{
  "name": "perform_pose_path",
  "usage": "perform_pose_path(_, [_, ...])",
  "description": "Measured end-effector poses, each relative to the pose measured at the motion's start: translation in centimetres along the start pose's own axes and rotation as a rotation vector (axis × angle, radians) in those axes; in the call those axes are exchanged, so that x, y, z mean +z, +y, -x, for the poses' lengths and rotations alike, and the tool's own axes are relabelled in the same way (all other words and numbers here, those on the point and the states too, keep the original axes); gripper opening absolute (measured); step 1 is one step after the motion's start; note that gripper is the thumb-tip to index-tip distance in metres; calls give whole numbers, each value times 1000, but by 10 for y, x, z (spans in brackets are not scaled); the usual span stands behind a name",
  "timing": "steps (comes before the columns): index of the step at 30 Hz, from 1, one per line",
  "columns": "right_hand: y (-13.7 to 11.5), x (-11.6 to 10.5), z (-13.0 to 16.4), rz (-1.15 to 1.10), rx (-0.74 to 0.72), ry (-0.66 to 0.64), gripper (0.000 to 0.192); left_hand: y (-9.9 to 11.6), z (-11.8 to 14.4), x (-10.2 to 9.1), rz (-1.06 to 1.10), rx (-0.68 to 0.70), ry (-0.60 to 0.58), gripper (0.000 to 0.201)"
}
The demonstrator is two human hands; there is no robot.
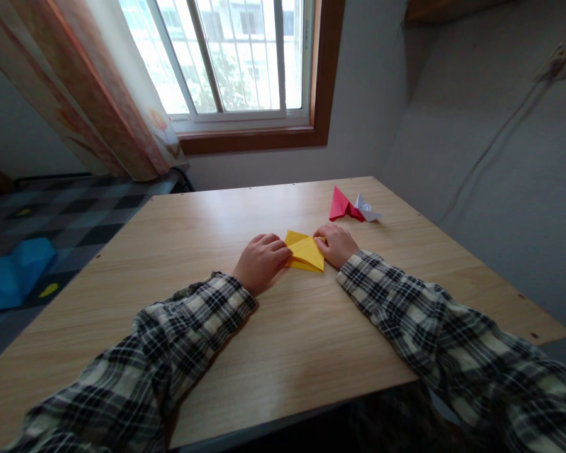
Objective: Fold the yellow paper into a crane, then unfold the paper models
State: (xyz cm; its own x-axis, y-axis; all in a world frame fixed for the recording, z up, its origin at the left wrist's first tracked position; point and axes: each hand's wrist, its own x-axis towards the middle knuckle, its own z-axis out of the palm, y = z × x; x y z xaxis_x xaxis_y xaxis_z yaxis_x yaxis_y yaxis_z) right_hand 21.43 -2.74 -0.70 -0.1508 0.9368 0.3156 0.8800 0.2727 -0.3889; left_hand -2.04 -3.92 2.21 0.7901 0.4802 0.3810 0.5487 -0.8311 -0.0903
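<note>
A folded piece of yellow paper [305, 248] lies on the wooden table between my two hands. My left hand [264, 259] grips its left edge, fingers curled over the paper and the thumb out of sight. At the upper right corner of the paper, my right hand [337, 243] is closed with its fingertips on the fold. Layered flaps show along the paper's lower edge. Beyond my right hand, a red folded paper [342, 205] stands beside a white folded paper boat [368, 209].
The wooden table [207, 226] reaches toward a window [236, 56] and a wall. Left of it, a blue folded paper [16, 274] rests on a checkered cloth [99, 195]. A curtain [108, 94] hangs at the left, and a cable [495, 141] runs down the right wall.
</note>
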Motion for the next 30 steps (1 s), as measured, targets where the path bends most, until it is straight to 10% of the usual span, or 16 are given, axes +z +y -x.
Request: perform_pose_path(30, [2, 3, 1, -88, -59, 35, 32, -5, 1, 13, 122, -350, 98, 10])
